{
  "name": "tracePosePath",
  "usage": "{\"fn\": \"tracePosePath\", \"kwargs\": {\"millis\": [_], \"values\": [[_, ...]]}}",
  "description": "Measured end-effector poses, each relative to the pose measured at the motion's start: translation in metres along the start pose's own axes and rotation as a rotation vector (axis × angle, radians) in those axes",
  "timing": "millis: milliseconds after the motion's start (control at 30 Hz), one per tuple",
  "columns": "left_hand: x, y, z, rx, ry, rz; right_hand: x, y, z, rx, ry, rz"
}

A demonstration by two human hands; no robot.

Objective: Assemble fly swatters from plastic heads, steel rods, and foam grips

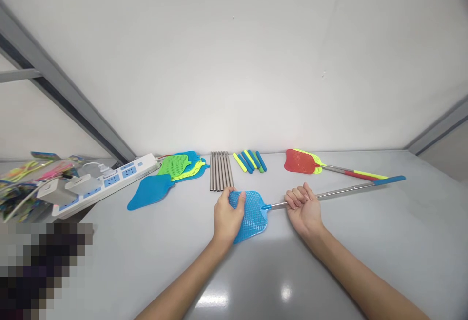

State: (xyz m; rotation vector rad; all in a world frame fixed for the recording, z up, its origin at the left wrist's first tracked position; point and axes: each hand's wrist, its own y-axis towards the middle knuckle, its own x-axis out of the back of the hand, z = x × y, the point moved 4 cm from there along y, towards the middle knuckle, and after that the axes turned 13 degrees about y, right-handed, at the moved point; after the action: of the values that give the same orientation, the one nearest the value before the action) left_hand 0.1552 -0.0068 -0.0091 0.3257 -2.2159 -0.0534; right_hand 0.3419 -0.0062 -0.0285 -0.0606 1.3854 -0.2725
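Observation:
A blue fly swatter (254, 218) with a metal rod and a blue grip is held across the front of me, its rod pointing right. My left hand (229, 216) is closed on the left edge of its mesh head, thumb on top. Around the metal rod, just right of the head, my right hand (304, 211) is wrapped with fingers curled. Behind it lie a red fly swatter (300, 161) and a yellow fly swatter (319, 158), partly overlapping. Loose blue, green and yellow swatter heads (174, 166) are piled at the left.
Several metal tubes (219, 171) lie side by side near the wall. Right of them are several blue, yellow and green grips (250, 161). A white power strip (119, 178) with plugged-in adapters (56, 192) runs along the left, beside colourful packaged items (22, 188). A grey wall stands behind the table (365, 242).

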Motion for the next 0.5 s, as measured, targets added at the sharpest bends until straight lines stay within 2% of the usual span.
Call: {"fn": "tracePosePath", "kwargs": {"millis": [333,500], "values": [[-0.0019,0.0039,0.0002,0.043,-0.113,0.072,-0.0029,-0.0024,-0.0074,-0.059,-0.022,0.013],[-0.0030,0.0068,0.0020,0.016,-0.163,0.061,-0.0071,0.0001,-0.0045,-0.072,-0.080,0.029]]}}
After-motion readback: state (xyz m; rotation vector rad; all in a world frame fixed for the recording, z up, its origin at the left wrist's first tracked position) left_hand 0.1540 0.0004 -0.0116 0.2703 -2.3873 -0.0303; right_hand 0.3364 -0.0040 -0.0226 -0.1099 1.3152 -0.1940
